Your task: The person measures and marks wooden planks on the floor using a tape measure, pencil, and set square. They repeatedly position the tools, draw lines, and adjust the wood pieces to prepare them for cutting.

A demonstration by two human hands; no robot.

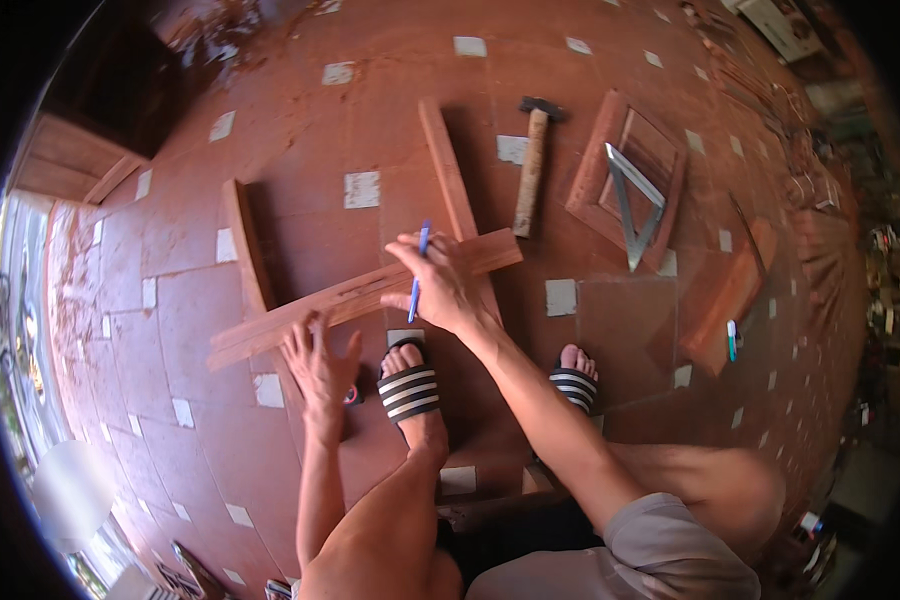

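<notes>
A reddish wooden bar (355, 296) lies slantwise across two other wooden strips, a left one (245, 245) and a right one (448, 170). My right hand (440, 288) is over the bar's right half, with a blue pen (419, 270) held between thumb and fingers. The pen stands roughly upright in the picture, crossing the bar. My left hand (320, 368) is at the bar's near edge, left of its middle, fingers spread. Its fingertips are close to the wood; whether they touch it I cannot tell.
A hammer (532, 170) lies beyond the bar's right end. Right of it, a metal set square (634, 205) rests on a wooden panel (580, 190). Farther right are a wooden block (715, 325) and a teal-and-white marker (732, 340). A wooden cabinet (65, 165) stands far left. My sandalled feet flank the near side.
</notes>
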